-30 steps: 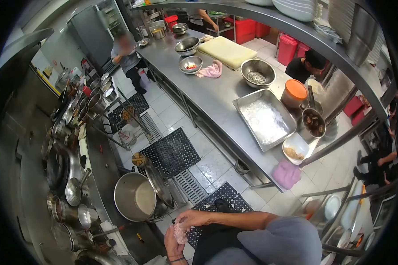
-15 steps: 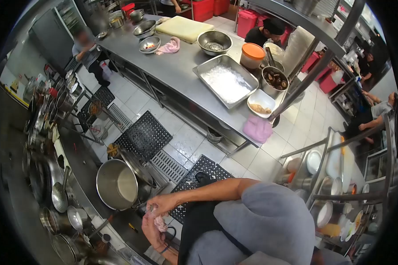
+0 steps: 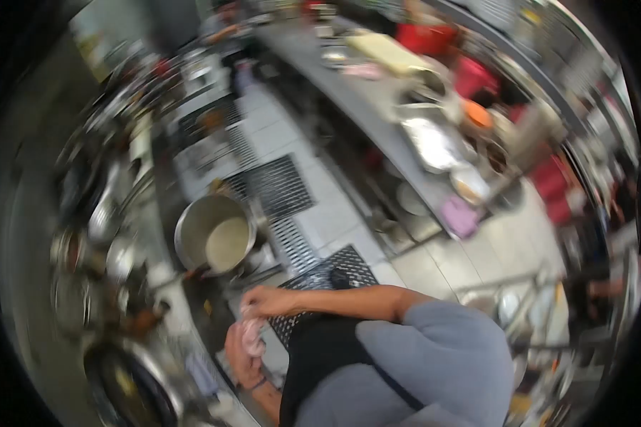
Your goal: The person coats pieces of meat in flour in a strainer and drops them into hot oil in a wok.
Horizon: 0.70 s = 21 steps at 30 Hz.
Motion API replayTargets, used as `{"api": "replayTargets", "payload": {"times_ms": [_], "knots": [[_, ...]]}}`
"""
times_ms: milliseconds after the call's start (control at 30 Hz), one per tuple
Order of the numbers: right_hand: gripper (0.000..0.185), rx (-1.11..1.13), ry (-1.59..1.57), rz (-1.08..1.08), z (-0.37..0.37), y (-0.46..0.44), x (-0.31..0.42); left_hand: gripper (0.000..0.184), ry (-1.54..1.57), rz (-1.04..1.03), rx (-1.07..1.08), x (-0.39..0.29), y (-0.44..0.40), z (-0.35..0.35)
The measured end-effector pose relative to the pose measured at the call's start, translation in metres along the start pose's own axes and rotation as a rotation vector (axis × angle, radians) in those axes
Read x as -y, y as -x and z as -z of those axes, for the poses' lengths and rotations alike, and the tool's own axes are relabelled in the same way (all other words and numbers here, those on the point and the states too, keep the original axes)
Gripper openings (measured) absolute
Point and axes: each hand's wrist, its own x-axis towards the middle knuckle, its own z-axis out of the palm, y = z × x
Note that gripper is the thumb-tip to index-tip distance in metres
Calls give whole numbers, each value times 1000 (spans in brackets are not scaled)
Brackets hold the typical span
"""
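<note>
A crumpled pinkish-white cloth (image 3: 252,337) is bunched between my two hands, just below a large steel pot. My right hand (image 3: 263,302) reaches in from the right, its fingers closed on the cloth's upper end. Below it, my left hand (image 3: 242,357) is wrapped round the lower part, with a dark band at that wrist. The big pot (image 3: 185,238) stands uncovered on the counter beyond my hands, and a pale surface shows inside it. Motion blur hides the finer detail of the fingers.
At left lie a perforated ladle (image 3: 102,222) and a small pan (image 3: 123,257); a wok (image 3: 132,384) sits lower left. Dark mats (image 3: 281,186) cover parts of the floor. Across the aisle, a steel table (image 3: 335,96) bears a tray (image 3: 434,142) and a pink cloth (image 3: 460,216). A person stands far back.
My head view has swung left, so the pot and table have shifted right and the wok has come into view. Both hands still grip the cloth, of which more now shows.
</note>
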Motion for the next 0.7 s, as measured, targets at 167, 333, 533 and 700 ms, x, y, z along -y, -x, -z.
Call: {"api": "replayTargets", "payload": {"times_ms": [167, 333, 533, 700], "knots": [[27, 158, 319, -148, -52, -19, 5, 29, -101, -87, -93, -3, 40, 47], [20, 406, 365, -224, -118, -49, -9, 18, 81, -208, -261, 14, 90, 100], [23, 818, 750, 104, -193, -76, -4, 16, 249, -390, -471, 20, 134, 140], [28, 1010, 854, 232, -220, -102, -16, 18, 323, -385, -549, 28, 144, 149]]}}
